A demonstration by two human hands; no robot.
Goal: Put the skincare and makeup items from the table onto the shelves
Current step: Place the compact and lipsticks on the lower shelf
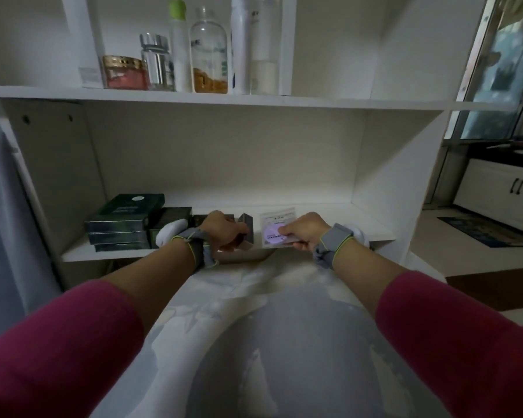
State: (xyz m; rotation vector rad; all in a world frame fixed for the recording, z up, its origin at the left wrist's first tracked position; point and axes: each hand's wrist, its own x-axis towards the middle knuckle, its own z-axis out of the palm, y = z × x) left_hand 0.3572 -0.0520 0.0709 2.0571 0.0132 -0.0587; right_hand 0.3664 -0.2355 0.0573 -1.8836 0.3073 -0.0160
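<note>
Both hands are in at the lower shelf (163, 251) now. The left hand (224, 232) is curled round a small dark box (245, 222), which sits tilted at the shelf's front edge, just right of the stack (123, 220) of dark green boxes. What lies under those fingers is too blurred to call. The right hand (304, 232) pinches the near edge of a pale sachet (274, 230) with a purple circle on it, and the sachet lies flat on the shelf, just beside the box. Grey wristbands (332, 241) are on both wrists. On the upper shelf (344, 101) stand a red jar (123, 72) and a row of bottles (209, 55), touching or nearly so. The marbled table (254, 312) runs under both forearms.
</note>
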